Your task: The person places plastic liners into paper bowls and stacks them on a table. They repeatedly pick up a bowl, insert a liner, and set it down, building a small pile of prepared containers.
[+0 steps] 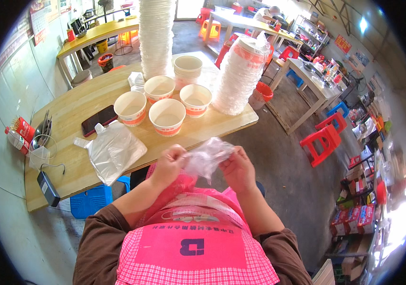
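Observation:
A clear plastic bag is stretched between my hands, in front of the wooden table's near edge. My left hand pinches one side of it, and my right hand grips the other. Beyond them on the table stand several open paper bowls, the nearest bowl having an orange printed band. Behind these is a short nested stack of bowls. To the left lies a pile of white plastic carrier bags, its edge hanging over the table's side.
Tall stacks of white lids and wrapped bowls stand on the wooden table. A phone and a black power adapter lie left. Blue stool and red stools flank it. A person works far back.

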Tool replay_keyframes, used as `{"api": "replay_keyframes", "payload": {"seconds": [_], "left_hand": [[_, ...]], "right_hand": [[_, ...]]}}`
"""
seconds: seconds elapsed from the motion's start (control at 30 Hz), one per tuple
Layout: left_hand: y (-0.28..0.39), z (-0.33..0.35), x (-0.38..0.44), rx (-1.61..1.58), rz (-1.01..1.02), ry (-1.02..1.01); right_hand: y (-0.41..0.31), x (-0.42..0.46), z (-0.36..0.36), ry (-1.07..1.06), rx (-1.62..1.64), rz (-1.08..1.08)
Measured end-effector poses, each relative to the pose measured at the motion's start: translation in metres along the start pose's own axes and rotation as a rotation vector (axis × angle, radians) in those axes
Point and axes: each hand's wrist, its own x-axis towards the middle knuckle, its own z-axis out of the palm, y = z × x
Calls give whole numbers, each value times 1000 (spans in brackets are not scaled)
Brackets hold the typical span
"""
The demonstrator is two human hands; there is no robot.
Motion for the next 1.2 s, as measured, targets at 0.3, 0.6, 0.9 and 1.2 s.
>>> {"api": "replay_keyframes", "payload": {"seconds": [0.3, 0.6, 0.9, 1.2], "left_hand": [[20, -11, -15, 569, 315, 34], [38, 19, -25, 539, 407, -211], [24, 32, -21, 488, 303, -145], [-1, 8, -1, 188, 20, -59]], "right_hand": [[-14, 6, 1, -4, -260, -83], [-11, 7, 28, -37, -609, -105], [-10, 8, 32, -77, -758, -82], [-51, 14, 10, -97, -1789, -385]]}}
